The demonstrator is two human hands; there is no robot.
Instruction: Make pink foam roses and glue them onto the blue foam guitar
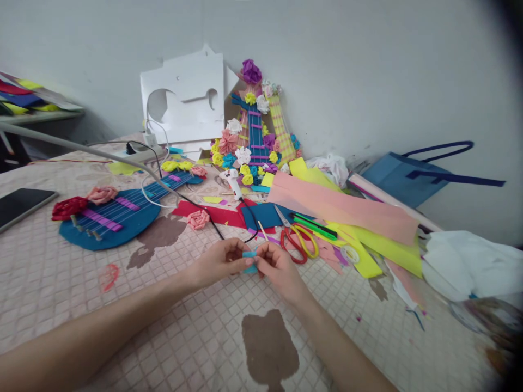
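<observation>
My left hand (218, 263) and my right hand (278, 269) meet at the middle of the covered surface. Both pinch a small light-blue strip of paper or foam (249, 261) between their fingertips. A thin wooden stick (262, 230) rises from the right hand's fingers. Just beyond the hands lie red-and-yellow scissors (297, 238), a green marker (316, 227) and a dark blue sheet (265, 214).
A blue paper guitar with roses (118, 213) lies at the left, a second decorated guitar (255, 133) leans on the wall. A glue gun (233, 182) with black cord, pink and yellow sheets (339, 207), a phone (20, 204), a blue bag (402, 175) and white cloth (469, 261) surround the hands.
</observation>
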